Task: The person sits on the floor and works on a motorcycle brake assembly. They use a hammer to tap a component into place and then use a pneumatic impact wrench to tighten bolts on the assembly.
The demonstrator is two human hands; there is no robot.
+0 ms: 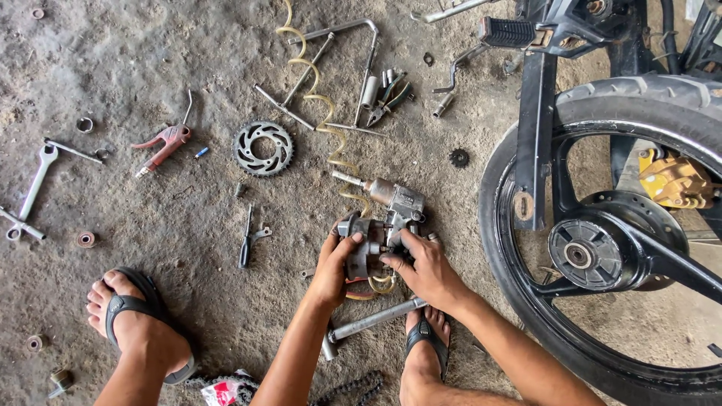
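1. Left of the wheel [602,248], on the dirt floor [150,45], both hands grip a grey caliper [366,244]: left hand [333,269] wraps its side, right hand [423,269] closes on its front.
2. Just above the caliper lies an air wrench [392,199].
3. Sprocket [262,148], pliers [389,96] and spanner [36,183] lie scattered farther left of the wheel, so the work looks partway through.

This is a motorcycle repair workshop, worked at ground level. The floor [150,45] is bare, stained concrete with tools scattered over it: a combination spanner [36,177], a red-handled tool [164,143], pliers [389,98], a long socket wrench [353,53] and a screwdriver [246,240]. A loose rear sprocket [262,148] lies among them, and a coiled yellow air hose [320,98] runs to a pneumatic impact wrench [391,199]. At the right stands a motorcycle's rear wheel [602,248], with what may be a yellow brake caliper [673,180] behind it.
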